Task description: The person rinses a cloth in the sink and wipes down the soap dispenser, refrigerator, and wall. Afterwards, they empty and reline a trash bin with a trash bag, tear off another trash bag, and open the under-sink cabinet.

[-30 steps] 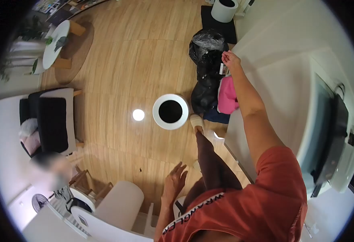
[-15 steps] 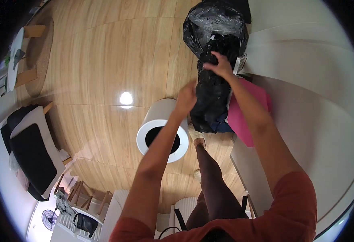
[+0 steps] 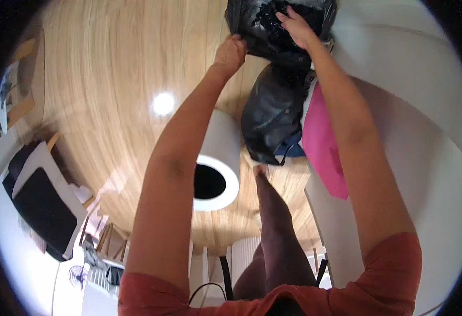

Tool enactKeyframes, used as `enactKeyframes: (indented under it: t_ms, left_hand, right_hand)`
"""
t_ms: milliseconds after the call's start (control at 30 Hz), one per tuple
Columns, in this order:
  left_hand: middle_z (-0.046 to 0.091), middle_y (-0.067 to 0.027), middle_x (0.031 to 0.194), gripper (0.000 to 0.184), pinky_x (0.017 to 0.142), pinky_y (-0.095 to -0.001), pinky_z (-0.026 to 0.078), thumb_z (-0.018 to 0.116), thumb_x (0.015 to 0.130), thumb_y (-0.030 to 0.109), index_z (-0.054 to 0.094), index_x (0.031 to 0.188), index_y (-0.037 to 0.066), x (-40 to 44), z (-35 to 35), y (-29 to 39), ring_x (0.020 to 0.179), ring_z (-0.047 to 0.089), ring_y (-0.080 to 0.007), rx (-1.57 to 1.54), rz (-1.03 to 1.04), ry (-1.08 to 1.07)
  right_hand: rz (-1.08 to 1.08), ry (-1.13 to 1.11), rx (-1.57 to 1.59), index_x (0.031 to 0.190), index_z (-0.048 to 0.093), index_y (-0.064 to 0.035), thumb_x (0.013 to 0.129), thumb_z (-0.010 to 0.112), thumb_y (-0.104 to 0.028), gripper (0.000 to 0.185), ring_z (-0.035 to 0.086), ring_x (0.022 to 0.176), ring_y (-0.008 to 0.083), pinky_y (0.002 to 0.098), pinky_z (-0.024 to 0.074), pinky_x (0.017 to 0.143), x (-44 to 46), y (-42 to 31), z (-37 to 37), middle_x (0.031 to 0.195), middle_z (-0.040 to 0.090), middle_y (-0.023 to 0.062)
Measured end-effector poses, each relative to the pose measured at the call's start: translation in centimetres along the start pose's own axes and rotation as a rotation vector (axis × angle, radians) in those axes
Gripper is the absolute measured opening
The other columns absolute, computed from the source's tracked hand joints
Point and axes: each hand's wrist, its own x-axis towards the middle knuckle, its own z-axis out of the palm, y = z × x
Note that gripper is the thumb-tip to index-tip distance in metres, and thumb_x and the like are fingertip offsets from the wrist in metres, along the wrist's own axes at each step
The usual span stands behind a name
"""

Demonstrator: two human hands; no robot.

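At the top of the head view stands a black plastic bag with its mouth spread wide. My left hand is closed on its left edge. Inside the bag lies a crumpled, shiny black bundle. My right hand is over that bundle with its fingers apart, seemingly pressing against it. Nearer to me, a black bag-like item slumps on the floor beside a pink item, with dark blue cloth under its edge.
A white cylindrical bin with a round dark opening stands on the wood-look floor left of the bags. A pale wall or cabinet side runs along the right. A black-and-white chair is at the left. My leg stands below.
Both hands have moved forward, away from me. The crumpled black bundle has gone from over the slumped black item into the plastic bag. My left hand has reached the bag's edge.
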Motion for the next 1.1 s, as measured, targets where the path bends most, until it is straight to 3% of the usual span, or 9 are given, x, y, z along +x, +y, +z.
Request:
enactKeyframes:
  t_ms: [100, 267, 333, 433, 533, 600, 667, 900, 1100]
  left_hand:
    - [0.051, -0.0184, 0.114, 0.028, 0.086, -0.0378, 0.043, 0.059, 0.08, 0.015, 0.057, 0.106, 0.008, -8.0, -4.1, 0.9, 0.102, 0.051, -0.0332, -0.279, 0.033, 0.388]
    - [0.041, -0.0243, 0.123, 0.061, 0.091, -0.0427, 0.04, 0.071, 0.072, 0.029, 0.045, 0.12, 0.002, -25.6, -5.4, -1.4, 0.109, 0.045, -0.0375, -0.211, -0.359, 0.34]
    - [0.043, -0.0263, 0.121, 0.082, 0.09, -0.045, 0.039, 0.077, 0.063, 0.032, 0.035, 0.125, -0.001, -33.0, -4.2, -1.4, 0.11, 0.043, -0.0408, -0.184, -0.594, 0.167]
    - [0.05, -0.0272, 0.111, 0.092, 0.08, -0.0455, 0.044, 0.081, 0.054, 0.031, 0.031, 0.124, 0.0, -39.8, -0.7, -1.4, 0.101, 0.05, -0.0421, -0.474, -0.862, 0.174]
    - [0.061, -0.0232, 0.08, 0.064, 0.068, -0.0454, 0.048, 0.072, 0.062, 0.014, 0.038, 0.116, 0.008, -41.2, 1.0, -1.1, 0.076, 0.06, -0.0402, -0.388, -0.875, 0.206]
    - [0.061, -0.0239, 0.08, 0.061, 0.069, -0.0457, 0.049, 0.071, 0.061, 0.014, 0.04, 0.113, 0.008, -40.5, -1.1, 0.3, 0.076, 0.06, -0.0396, -0.382, -0.883, 0.216]
    - [0.061, -0.0241, 0.079, 0.06, 0.069, -0.0454, 0.049, 0.07, 0.061, 0.016, 0.04, 0.112, 0.007, -41.0, -2.8, 1.0, 0.076, 0.061, -0.0394, -0.388, -0.89, 0.242]
    - [0.061, -0.0257, 0.079, 0.06, 0.062, -0.0403, 0.052, 0.071, 0.063, 0.028, 0.045, 0.106, -0.003, -47.8, -13.6, 4.7, 0.069, 0.063, -0.0372, -0.505, -0.853, 0.398]
    - [0.059, -0.018, 0.086, 0.039, 0.051, -0.0274, 0.052, 0.053, 0.087, 0.025, 0.044, 0.112, -0.003, -55.4, -17.8, 5.3, 0.065, 0.063, -0.0192, -1.506, -0.662, 0.879]
  right_hand:
    - [0.072, -0.391, -0.922, 0.118, 0.046, -0.0022, 0.082, 0.056, -0.008, 0.038, 0.053, 0.102, 0.0276, 0.0335, 0.0443, 0.079, -1.8, -3.3, 1.7, 0.116, 0.051, 0.0174]
    - [-0.275, -0.015, -0.989, 0.135, 0.03, -0.0138, 0.085, 0.05, -0.006, 0.055, 0.049, 0.11, 0.0325, 0.0377, 0.0437, 0.086, -10.9, -12.5, 2.7, 0.14, 0.023, 0.0195]
    - [-0.635, 0.131, -0.7, 0.095, 0.059, -0.0061, 0.079, 0.059, -0.017, 0.019, 0.059, 0.083, 0.0247, 0.0386, 0.0467, 0.065, -15.6, -11.7, 3.6, 0.091, 0.06, 0.0111]
    - [-0.297, -0.247, -0.384, 0.088, 0.06, -0.0086, 0.08, 0.059, -0.017, 0.012, 0.06, 0.072, 0.0263, 0.0333, 0.0472, 0.062, -28.2, -11.6, 6.9, 0.078, 0.06, 0.0117]
    - [-0.27, -0.933, -0.533, 0.088, 0.061, -0.0085, 0.07, 0.068, -0.024, 0.025, 0.059, 0.085, 0.0256, 0.0395, 0.046, 0.071, -39.8, -11.9, 8.8, 0.085, 0.061, 0.0089]
    - [-0.748, -0.929, -0.765, 0.118, 0.05, -0.0109, 0.059, 0.074, -0.038, 0.07, 0.045, 0.106, 0.0248, 0.048, 0.0157, 0.104, -46.4, -8.4, 8.9, 0.096, 0.058, 0.0067]
    - [-0.656, -0.994, -1.055, 0.124, 0.045, -0.0114, 0.056, 0.076, -0.033, 0.078, 0.048, 0.101, 0.0218, 0.0464, 0.0075, 0.109, -48.6, -8.7, 8.2, 0.092, 0.057, 0.0048]
    - [-0.776, -0.958, -0.806, 0.097, 0.062, -0.0085, 0.049, 0.073, -0.011, 0.049, 0.05, 0.096, 0.0207, 0.0433, 0.0186, 0.107, -52.6, -18.7, 5.1, 0.087, 0.055, 0.005]
    - [-0.789, -0.705, -0.955, 0.091, 0.062, -0.0081, 0.053, 0.073, -0.012, 0.04, 0.052, 0.092, 0.0211, 0.0426, 0.0295, 0.097, -59.4, -33.2, 2.0, 0.086, 0.055, 0.0049]
